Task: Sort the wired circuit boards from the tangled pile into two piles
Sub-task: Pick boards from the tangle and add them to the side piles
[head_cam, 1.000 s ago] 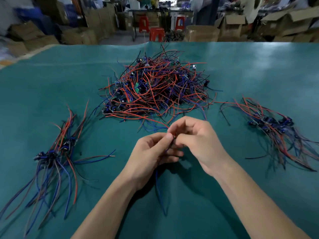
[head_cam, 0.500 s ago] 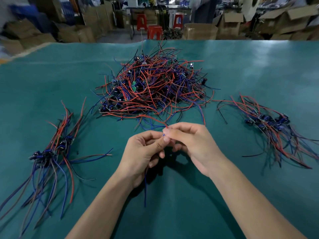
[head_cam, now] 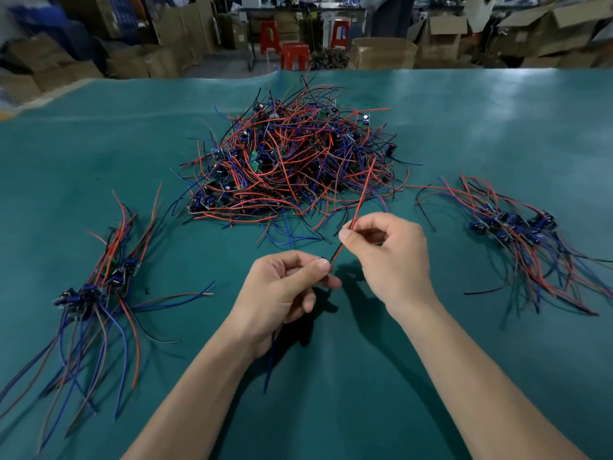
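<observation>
Nearest, a thin blue wire is seen hanging below the left hand, so it is judged to be soft and very light. The grip of the left hand is closed on one wired circuit board, of which only a small dark part is seen between thumb and finger. A little farther and to the right, the grip of the right hand pinches the red wire of the same board, and this wire is stretched straight up toward the tangled pile.

The board is judged to be small, stiff and light, while its wires are limp and catch easily on others. The solder joints may be fragile, so the hold is better taken on the board body, and a wire should only be guided, not pulled hard.

On the green desk, the left pile lies well apart at the left, and the right pile at the right. The tangled pile lies farther, in the middle; many boards are still left in it.
</observation>
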`<state>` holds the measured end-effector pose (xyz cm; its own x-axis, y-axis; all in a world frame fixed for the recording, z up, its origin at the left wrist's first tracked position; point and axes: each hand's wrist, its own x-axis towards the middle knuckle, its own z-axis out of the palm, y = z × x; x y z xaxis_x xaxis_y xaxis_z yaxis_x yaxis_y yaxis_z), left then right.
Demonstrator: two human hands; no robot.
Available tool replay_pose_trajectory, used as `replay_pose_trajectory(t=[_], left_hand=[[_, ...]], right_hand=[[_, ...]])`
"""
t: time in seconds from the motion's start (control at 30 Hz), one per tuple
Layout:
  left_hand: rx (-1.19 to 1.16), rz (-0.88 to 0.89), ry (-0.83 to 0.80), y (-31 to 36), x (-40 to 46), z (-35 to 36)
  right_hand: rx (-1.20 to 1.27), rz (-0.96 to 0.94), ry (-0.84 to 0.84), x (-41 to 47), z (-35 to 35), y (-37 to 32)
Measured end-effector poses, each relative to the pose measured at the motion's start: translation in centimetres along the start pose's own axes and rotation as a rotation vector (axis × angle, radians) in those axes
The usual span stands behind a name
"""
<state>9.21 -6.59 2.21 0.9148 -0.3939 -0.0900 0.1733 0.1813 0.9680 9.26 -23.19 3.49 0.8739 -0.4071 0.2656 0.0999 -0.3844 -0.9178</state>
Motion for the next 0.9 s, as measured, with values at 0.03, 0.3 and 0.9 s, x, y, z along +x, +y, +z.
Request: replay_pose_trajectory(t=[0.03,0.3,0.9], left_hand=[[0.016,-0.012,-0.012,-0.1,0.0,0.0],[0.053,-0.06,-0.086,0.0,-0.3,0.1],[-0.192,0.036,0.074,0.2,0.0,-0.5]], right_hand=[[0.001,-0.006,0.033,0.2,-0.2,0.2],[-0.202,-0.263,0.311,2.0,-1.9,1.5],[0.167,0.069,-0.373,-1.4,1.2,-0.4]])
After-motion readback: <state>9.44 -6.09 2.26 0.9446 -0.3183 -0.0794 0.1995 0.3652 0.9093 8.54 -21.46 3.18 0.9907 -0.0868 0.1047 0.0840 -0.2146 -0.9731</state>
